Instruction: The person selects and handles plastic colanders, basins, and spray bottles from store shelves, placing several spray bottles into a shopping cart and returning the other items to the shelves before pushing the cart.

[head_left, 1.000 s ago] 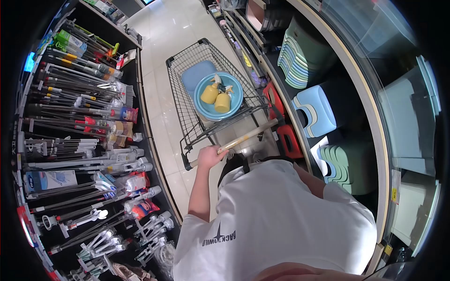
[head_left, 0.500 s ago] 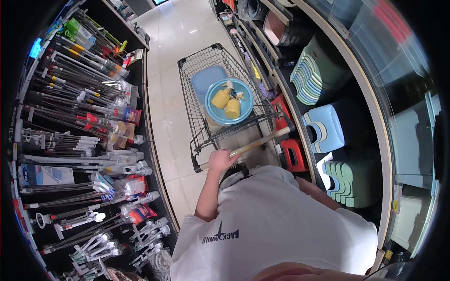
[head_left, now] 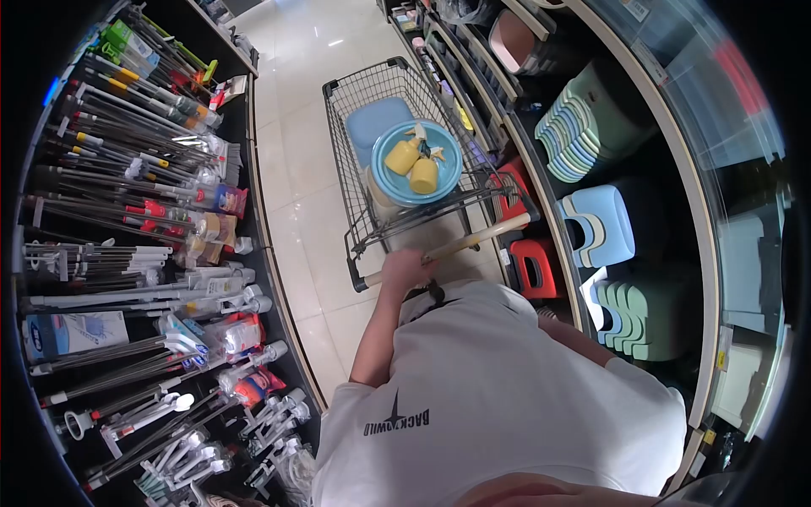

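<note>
My left hand (head_left: 407,269) is wrapped around the pale bar of the shopping cart handle (head_left: 483,238), near its left end. Ahead of it stands the wire shopping cart (head_left: 344,160). Inside the cart, a light blue round basin (head_left: 384,188) holds two yellow spray bottles (head_left: 424,177). A flat blue item (head_left: 378,123) lies beyond the basin, and a pale container partly shows beneath it. My right forearm (head_left: 579,342) hangs at my side, with the hand hidden behind my white shirt.
Mops and brushes (head_left: 160,215) hang along the left shelf. On the right shelf are stacked green and blue stools (head_left: 583,127), blue stools (head_left: 604,224) and red stools (head_left: 536,269). A tiled aisle floor (head_left: 296,160) runs between the shelves.
The view has shifted slightly, and the cart sits a little higher in it. My left hand stays on the handle, and the basin and bottles remain in the cart.
</note>
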A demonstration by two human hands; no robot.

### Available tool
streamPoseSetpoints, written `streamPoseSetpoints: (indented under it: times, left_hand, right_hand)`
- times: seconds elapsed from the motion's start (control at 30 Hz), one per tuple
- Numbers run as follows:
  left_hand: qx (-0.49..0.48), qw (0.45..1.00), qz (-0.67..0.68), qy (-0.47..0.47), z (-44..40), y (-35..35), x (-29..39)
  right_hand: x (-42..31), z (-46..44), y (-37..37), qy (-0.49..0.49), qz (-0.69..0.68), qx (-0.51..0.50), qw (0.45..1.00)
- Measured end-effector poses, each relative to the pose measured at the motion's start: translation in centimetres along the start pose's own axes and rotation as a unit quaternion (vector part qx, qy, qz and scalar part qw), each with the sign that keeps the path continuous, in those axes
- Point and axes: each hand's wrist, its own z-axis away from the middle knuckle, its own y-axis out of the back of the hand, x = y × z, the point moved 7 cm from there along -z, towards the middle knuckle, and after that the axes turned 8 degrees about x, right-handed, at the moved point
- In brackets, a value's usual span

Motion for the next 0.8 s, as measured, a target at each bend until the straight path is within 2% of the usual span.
streamPoseSetpoints:
  times: [0.13,0.17,0.23,0.27,0.3,0.4,0.5,0.53,0.6,0.67,0.7,0.8]
  left_hand:
    - [-0.043,0.999,0.011,0.005,-0.4,1.2,-3.2]
    - [-0.055,0.998,0.007,0.002,-0.6,1.2,-3.9]
    - [-0.061,0.998,-0.001,0.006,-2.3,1.3,-3.8]
    - [-0.059,0.998,-0.007,0.003,-2.6,1.5,-3.9]
    - [-0.067,0.998,-0.004,0.000,-2.9,1.4,-4.3]
    - [-0.043,0.999,-0.003,0.009,-4.2,1.0,-6.0]
    - [-0.024,1.000,0.009,0.009,-5.4,1.4,-6.5]
    - [-0.005,1.000,-0.001,0.004,-5.7,1.3,-6.8]
    - [0.018,1.000,-0.004,-0.015,-6.6,1.6,-7.0]
    - [0.030,0.999,-0.005,-0.012,-7.2,2.1,-7.5]
    - [0.029,0.999,-0.008,-0.012,-7.1,2.8,-7.7]
    - [0.009,1.000,-0.023,0.016,-8.1,4.1,-7.5]
  right_hand:
    - [1.2,1.9,-1.6,-0.059,-0.104,-0.009,0.993]
    - [1.0,2.4,-1.8,-0.062,-0.108,-0.006,0.992]
    - [-1.3,1.6,-0.2,0.003,-0.058,-0.034,0.998]
    - [-1.3,1.6,0.2,-0.024,-0.063,-0.032,0.997]
    - [-2.5,1.7,-1.0,0.006,-0.078,-0.022,0.997]
    - [-6.3,5.6,-3.2,-0.019,-0.051,0.025,0.998]
    - [-6.6,3.2,-1.5,0.028,0.054,0.103,0.993]
    - [-6.7,2.1,-0.7,0.071,0.088,0.106,0.988]
    - [-7.6,0.9,1.1,0.074,0.203,0.152,0.964]
    - [-13.5,4.5,-1.4,0.098,0.260,0.140,0.950]
    - [-14.4,4.0,-1.0,0.179,0.306,0.161,0.921]
    - [-20.0,5.2,-1.6,0.237,0.400,0.178,0.867]
